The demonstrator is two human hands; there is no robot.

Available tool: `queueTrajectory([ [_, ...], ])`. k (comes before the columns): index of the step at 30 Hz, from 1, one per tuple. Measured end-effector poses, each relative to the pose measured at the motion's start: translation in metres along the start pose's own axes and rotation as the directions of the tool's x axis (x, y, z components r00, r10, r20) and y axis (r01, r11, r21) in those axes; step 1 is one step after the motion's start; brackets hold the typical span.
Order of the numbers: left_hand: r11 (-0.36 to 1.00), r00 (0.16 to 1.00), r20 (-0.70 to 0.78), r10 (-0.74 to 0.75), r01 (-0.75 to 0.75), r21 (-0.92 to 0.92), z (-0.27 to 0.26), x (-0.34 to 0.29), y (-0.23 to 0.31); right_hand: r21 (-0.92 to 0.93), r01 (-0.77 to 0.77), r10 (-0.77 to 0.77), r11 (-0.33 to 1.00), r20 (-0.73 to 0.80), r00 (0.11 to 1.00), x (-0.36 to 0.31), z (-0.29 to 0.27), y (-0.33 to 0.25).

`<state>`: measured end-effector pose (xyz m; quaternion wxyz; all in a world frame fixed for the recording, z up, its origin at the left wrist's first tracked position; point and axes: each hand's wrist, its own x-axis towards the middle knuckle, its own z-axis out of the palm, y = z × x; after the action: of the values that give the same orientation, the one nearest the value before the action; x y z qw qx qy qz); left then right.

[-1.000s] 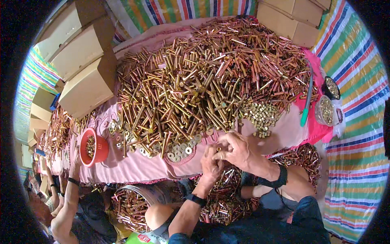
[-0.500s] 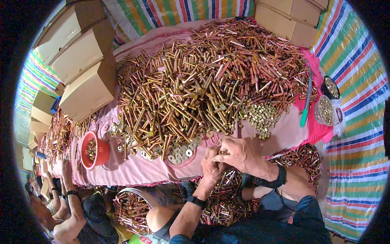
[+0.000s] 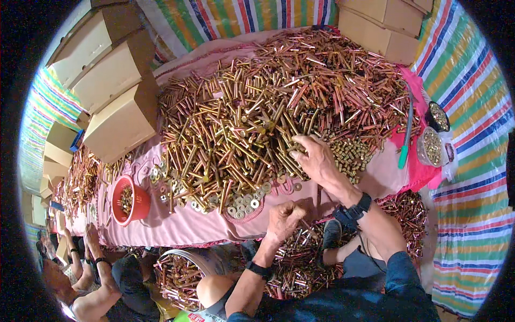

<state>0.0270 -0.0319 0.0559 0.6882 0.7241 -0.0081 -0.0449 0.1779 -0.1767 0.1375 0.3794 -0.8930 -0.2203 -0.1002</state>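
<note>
Right hand (image 3: 321,163) now up beside bolts (image 3: 283,154), shafts aslant down-right.

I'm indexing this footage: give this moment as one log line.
left hand: curled, contents unclear | right hand: open, at bolts | washers: on pink cloth | red basket: left of washers

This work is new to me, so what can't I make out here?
All in the head view:
Left hand: curled fingers hide anything inside.
Bolt pile: upper layer hides what lies beneath.
Small pieces in the red basket: too tiny to identify.
Green item: cut off by the lower edge.
</note>
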Motion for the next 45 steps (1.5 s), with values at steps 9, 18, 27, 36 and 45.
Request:
queueTrajectory([
  [9,0.961,0.980,-0.120,-0.160,0.127,-0.246,-0.003,0.008,0.009,0.147,-0.047,0.053,0.988,-0.033,0.998,-0.039,-0.007,-0.023],
  [18,0.811,0.937,-0.233,-0.258,0.079,-0.580,-0.018,0.013,0.003,0.332,-0.059,-0.074,0.941,0.375,0.924,-0.086,-0.005,-0.036],
  [27,0.990,0.923,-0.383,0.047,-0.095,-0.108,0.001,0.008,0.015,-0.122,0.176,-0.125,0.977,0.343,0.931,-0.084,0.009,0.013],
  [36,0.932,0.877,-0.360,0.318,-0.219,0.289,0.004,0.007,-0.002,0.452,-0.631,0.346,0.631,0.563,0.750,-0.051,-0.007,-0.019],
  [45,0.930,0.860,-0.379,0.340,-0.250,0.269,0.004,0.008,-0.015,0.489,-0.623,0.239,0.611,0.636,0.734,-0.059,0.004,-0.030],
])
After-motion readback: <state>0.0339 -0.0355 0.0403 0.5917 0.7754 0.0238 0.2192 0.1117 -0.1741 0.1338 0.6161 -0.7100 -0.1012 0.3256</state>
